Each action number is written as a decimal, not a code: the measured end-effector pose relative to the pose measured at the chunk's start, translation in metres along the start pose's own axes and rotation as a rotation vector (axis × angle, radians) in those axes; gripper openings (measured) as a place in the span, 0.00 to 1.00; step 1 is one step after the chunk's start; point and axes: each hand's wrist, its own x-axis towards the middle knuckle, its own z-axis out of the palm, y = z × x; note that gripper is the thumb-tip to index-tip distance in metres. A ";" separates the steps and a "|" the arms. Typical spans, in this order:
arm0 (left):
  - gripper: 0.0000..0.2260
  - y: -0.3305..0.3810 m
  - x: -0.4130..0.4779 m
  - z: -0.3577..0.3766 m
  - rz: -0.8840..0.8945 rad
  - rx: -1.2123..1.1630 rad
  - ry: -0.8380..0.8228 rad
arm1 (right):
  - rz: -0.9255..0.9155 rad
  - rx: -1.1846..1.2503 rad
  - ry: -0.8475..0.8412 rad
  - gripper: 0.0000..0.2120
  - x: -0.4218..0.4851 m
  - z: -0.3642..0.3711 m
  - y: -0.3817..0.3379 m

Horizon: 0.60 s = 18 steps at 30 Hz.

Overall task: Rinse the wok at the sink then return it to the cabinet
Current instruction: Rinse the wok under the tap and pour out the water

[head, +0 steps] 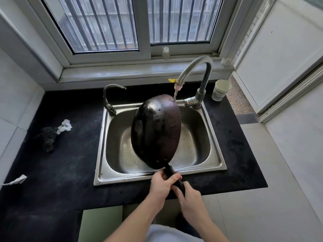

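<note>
The black wok (156,131) is tipped on its side over the steel sink (214,140), its wet dark underside facing me. Water runs from the curved tap (195,67) onto the wok's far rim. Both hands grip the black handle (172,173) at the sink's front edge. My left hand (161,185) wraps the handle nearer the wok. My right hand (187,194) holds the handle's end, just behind the left. The wok's inside is hidden from me.
The sink sits in a black counter (66,172). A dark scouring pad (48,138) with a white rag (65,125) lies at left. A second small tap (109,100) stands at the sink's back left. A paper cup (221,89) stands at the back right. The window sill is behind.
</note>
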 end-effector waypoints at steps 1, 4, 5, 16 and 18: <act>0.10 0.001 0.001 0.002 0.008 0.022 0.004 | -0.009 0.012 0.003 0.07 0.001 -0.001 0.001; 0.10 0.002 0.007 0.008 0.005 0.066 0.016 | -0.024 0.050 0.014 0.06 0.006 -0.005 0.002; 0.10 0.002 0.009 0.011 -0.003 0.071 0.021 | -0.021 0.058 0.014 0.07 0.008 -0.007 0.003; 0.11 0.008 0.026 0.053 -0.007 0.084 0.087 | -0.065 0.062 0.001 0.12 0.040 -0.041 0.032; 0.09 0.011 0.028 0.062 0.007 0.057 0.095 | -0.071 0.087 -0.003 0.11 0.046 -0.050 0.035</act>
